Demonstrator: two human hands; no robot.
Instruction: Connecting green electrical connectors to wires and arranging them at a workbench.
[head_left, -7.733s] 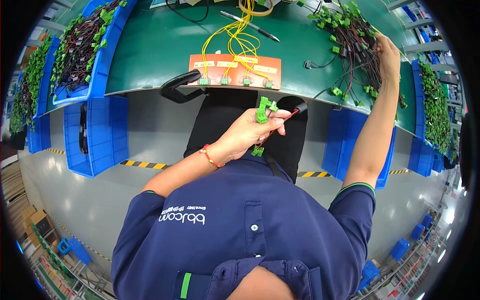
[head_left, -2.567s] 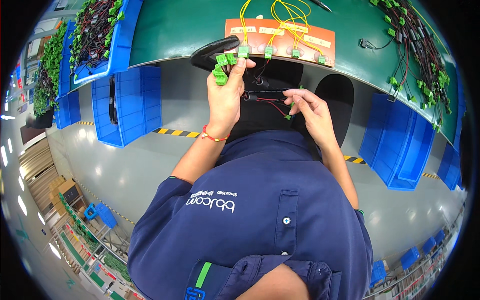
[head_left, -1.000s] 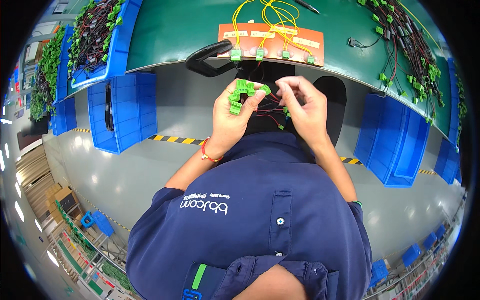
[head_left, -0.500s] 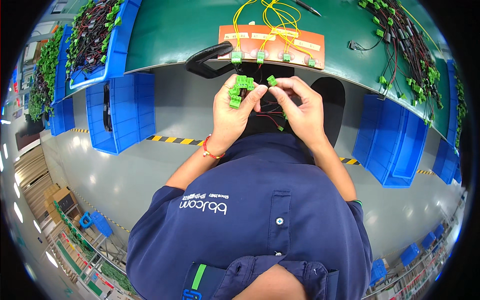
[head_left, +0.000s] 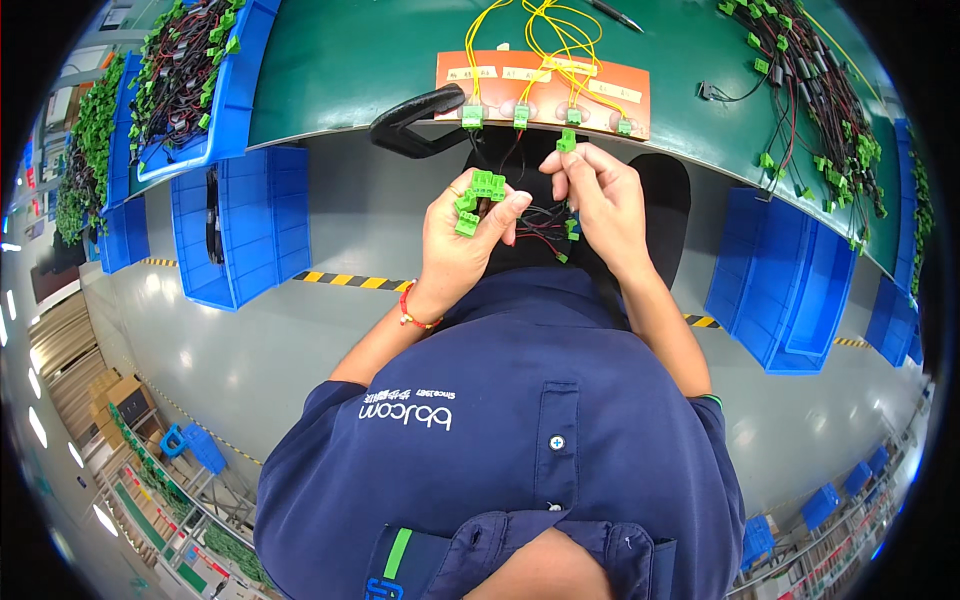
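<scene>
A cluster of green connectors is gripped in the closed left hand; a single green connector is pinched upright by the right hand fingers, just below the orange fixture board on the worktop.

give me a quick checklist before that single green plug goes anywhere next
1. Right hand pinches the single green plug in its fingertips: ok.
2. Left hand grips the bunch of green plugs: ok.
3. Red and black wires between the hands free of tangles: cannot tell.
4. Orange board on the green table within view ahead: ok.
5. Free slot on the board's row of plugs: cannot tell.
</scene>
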